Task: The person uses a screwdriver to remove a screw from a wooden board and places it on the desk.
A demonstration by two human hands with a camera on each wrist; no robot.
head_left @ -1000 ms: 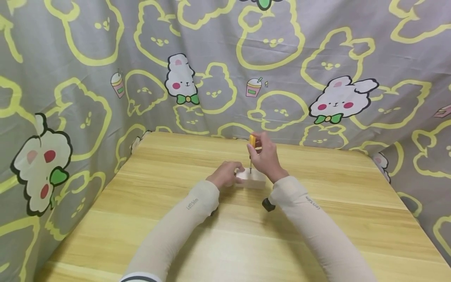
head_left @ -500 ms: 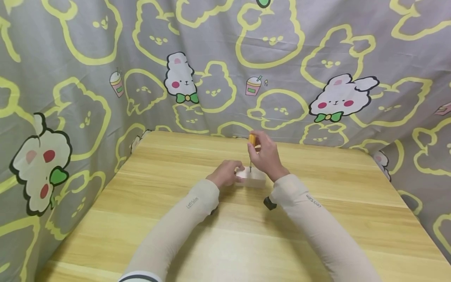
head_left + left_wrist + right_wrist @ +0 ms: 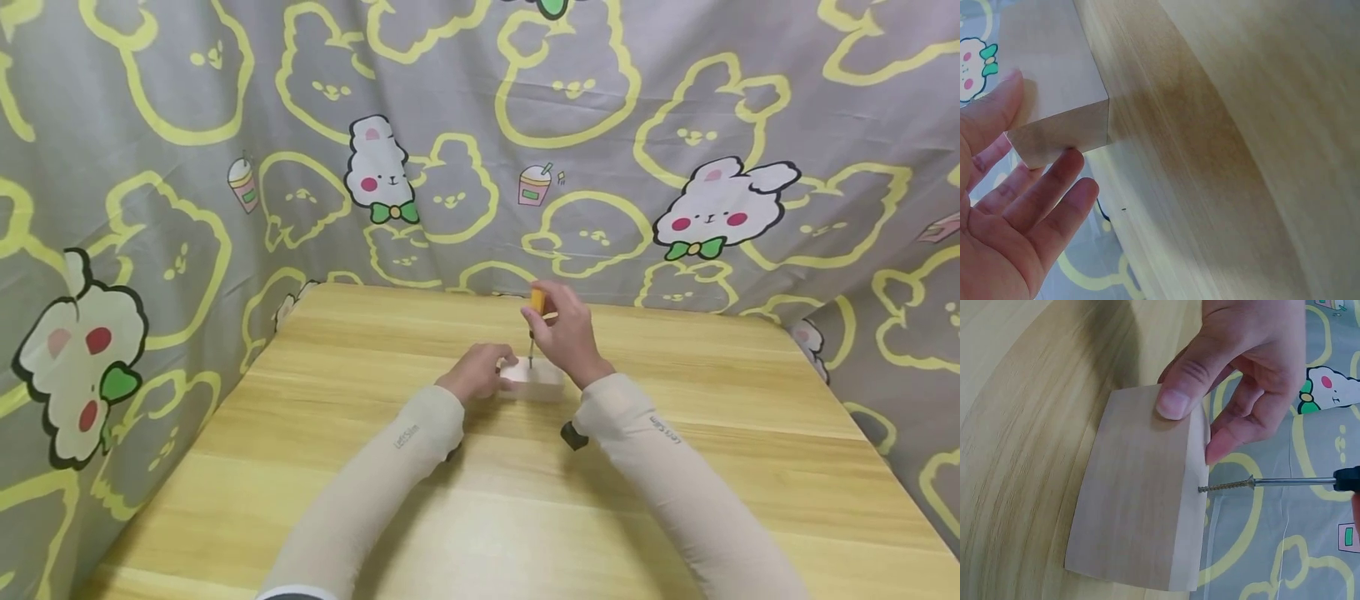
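**Wooden block (image 3: 546, 387) on the worktop (image 3: 480, 517)**

At left, your left hand (image 3: 477, 371) pinches the wooden block by its left end. In the middle, a screw (image 3: 1229, 485) stands upright at the block's top face, and the screwdriver (image 3: 537, 302) meets its head. At right, your right hand (image 3: 570, 332) pinches the yellow handle.

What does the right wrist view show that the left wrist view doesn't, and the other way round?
Only the right wrist view: the screw, its tip at a narrow face of the wooden block, and the screwdriver in line behind it.
Only the left wrist view: the left hand's palm and the block's end face beside it.
Both: that hand gripping the block, the tabletop and the patterned cloth.
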